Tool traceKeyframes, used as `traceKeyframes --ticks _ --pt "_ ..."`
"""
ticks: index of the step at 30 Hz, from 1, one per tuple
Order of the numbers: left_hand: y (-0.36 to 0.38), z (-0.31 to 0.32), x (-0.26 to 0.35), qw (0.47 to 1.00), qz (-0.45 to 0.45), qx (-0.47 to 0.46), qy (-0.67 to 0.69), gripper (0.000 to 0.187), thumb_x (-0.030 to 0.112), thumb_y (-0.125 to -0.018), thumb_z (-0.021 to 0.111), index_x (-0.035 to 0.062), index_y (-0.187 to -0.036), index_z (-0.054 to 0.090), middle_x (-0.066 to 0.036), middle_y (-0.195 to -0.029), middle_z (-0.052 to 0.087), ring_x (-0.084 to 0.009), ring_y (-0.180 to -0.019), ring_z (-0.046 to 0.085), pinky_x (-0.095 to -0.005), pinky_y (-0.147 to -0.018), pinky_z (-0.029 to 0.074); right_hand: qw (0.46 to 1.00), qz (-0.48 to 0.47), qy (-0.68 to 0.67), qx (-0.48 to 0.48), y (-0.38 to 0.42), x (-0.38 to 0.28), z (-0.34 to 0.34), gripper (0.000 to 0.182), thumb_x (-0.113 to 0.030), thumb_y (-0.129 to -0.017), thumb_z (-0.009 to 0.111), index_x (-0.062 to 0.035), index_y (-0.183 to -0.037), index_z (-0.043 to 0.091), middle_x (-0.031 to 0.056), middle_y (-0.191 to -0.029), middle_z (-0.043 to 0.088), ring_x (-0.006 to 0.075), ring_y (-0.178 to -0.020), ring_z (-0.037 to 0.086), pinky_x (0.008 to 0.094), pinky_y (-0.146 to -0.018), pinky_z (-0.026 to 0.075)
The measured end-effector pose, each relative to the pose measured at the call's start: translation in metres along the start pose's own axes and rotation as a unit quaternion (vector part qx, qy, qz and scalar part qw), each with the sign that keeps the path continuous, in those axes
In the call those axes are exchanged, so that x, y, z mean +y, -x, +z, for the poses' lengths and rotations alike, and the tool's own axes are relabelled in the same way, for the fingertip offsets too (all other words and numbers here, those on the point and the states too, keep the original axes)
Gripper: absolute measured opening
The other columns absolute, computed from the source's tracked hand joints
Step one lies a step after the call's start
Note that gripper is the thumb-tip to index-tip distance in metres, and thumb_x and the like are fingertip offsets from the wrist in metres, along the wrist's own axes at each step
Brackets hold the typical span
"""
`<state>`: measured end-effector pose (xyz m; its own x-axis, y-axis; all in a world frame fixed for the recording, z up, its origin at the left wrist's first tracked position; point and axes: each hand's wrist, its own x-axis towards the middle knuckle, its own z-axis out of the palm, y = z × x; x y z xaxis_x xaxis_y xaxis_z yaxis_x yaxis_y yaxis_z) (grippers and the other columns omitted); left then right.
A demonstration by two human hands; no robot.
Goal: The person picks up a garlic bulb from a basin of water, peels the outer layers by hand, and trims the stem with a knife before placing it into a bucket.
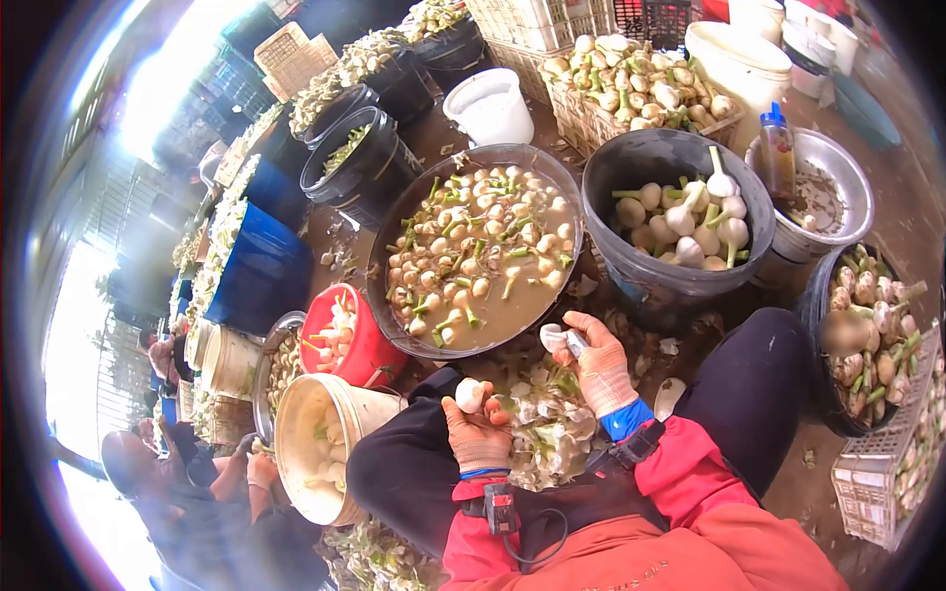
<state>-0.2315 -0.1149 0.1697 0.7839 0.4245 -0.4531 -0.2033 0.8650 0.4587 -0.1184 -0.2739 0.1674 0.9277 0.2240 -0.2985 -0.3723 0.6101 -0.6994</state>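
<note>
A white garlic bulb (470, 396) sits in the fingertips of my left hand (481, 433), which is closed around it above my lap. My right hand (603, 369), higher and to the right, is closed on a small knife (576, 343) whose metal shows between thumb and fingers. A pale piece of garlic skin (553, 338) is at the tips of these fingers. Both hands wear orange-stained gloves. Between and below them lies a heap of garlic peelings (552, 424). Just ahead, a wide basin (377, 286) holds bulbs in murky water.
A dark bucket (631, 261) of clean bulbs stands ahead right. Unpeeled garlic fills a black tub (813, 325) at far right and a crate (581, 123) behind. On the left are a red bucket (379, 360) and a cream bucket (370, 414). Another person (197, 492) works at lower left.
</note>
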Motion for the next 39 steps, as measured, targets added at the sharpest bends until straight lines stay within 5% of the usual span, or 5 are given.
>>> traceKeyframes --ticks 9,14,20,25,39 --pt "-0.005 0.072 0.127 0.894 0.36 -0.157 0.216 0.091 0.063 -0.079 0.051 -0.0126 -0.127 0.033 -0.016 -0.11 0.058 -0.0209 -0.092 0.06 -0.028 -0.079 0.054 0.886 -0.028 0.406 -0.221 0.016 0.047 -0.003 0.04 0.005 -0.074 0.055 -0.0094 -0.112 0.06 0.0137 -0.105 0.063 0.0261 -0.091 0.061 0.0298 -0.081 0.047" --pt "-0.11 0.083 0.094 0.96 0.219 -0.102 -0.139 0.035 0.038 -0.088 0.057 0.0056 -0.101 0.061 -0.008 -0.093 0.064 -0.0195 -0.082 0.06 -0.0323 -0.069 0.054 0.761 0.0 0.571 -0.309 0.017 0.058 -0.004 0.045 0.001 -0.071 0.056 -0.0119 -0.113 0.058 0.0149 -0.112 0.057 0.033 -0.111 0.05 0.0377 -0.093 0.042" --pt "-0.251 0.007 0.066 0.318 -0.02 0.047 -0.947 0.037 0.027 -0.076 0.065 0.0129 -0.111 0.063 -0.016 -0.119 0.057 -0.031 -0.111 0.054 -0.0399 -0.093 0.044 0.814 -0.021 0.522 -0.253 0.006 0.071 -0.01 0.035 -0.001 -0.075 0.057 -0.0108 -0.108 0.06 0.013 -0.105 0.06 0.032 -0.101 0.056 0.0353 -0.088 0.045" --pt "-0.27 -0.016 0.068 0.243 -0.1 -0.054 -0.963 0.043 0.027 -0.07 0.067 0.0131 -0.111 0.063 -0.02 -0.119 0.055 -0.0355 -0.112 0.052 -0.0406 -0.094 0.044 0.825 0.036 0.507 -0.248 -0.005 0.074 -0.01 0.04 -0.003 -0.074 0.054 -0.0133 -0.112 0.058 0.0141 -0.11 0.058 0.0337 -0.103 0.054 0.0381 -0.089 0.044" --pt "-0.126 0.059 0.024 0.643 0.032 -0.172 -0.746 0.058 0.012 -0.067 0.078 0.0016 -0.118 0.053 -0.01 -0.097 0.063 -0.0172 -0.087 0.06 -0.0282 -0.079 0.049 0.946 -0.059 0.319 -0.007 -0.015 0.046 0.004 0.036 0.006 -0.079 0.056 -0.0046 -0.113 0.059 0.0056 -0.099 0.065 0.0124 -0.093 0.059 0.0248 -0.082 0.046"
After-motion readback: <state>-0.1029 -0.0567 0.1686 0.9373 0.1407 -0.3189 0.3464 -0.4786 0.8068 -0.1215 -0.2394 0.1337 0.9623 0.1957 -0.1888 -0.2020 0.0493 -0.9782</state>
